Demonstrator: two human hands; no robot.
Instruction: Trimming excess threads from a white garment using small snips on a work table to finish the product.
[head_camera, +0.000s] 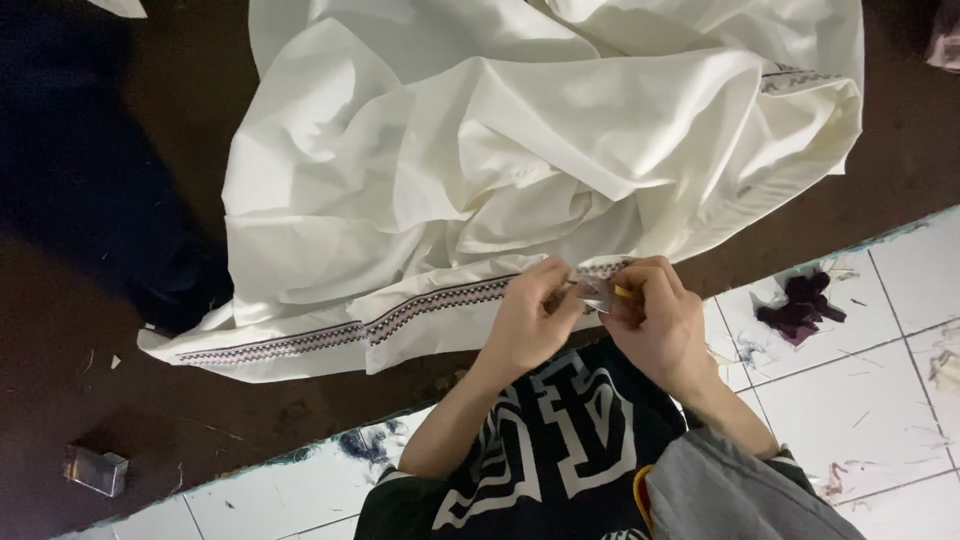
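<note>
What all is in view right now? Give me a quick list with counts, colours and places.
cloth: one, cream-white, crumpled over the dark brown surface, centre and top
patterned trim: one band, dark and white, along the cloth's near edge
small box: one, shiny and clear-looking, lower left
dark purple scraps: one clump, on white tiles, right
small tool: one, silvery with a yellow bit, between both hands
left hand: at the trim, fingers pinching
right hand: holding the tool
</note>
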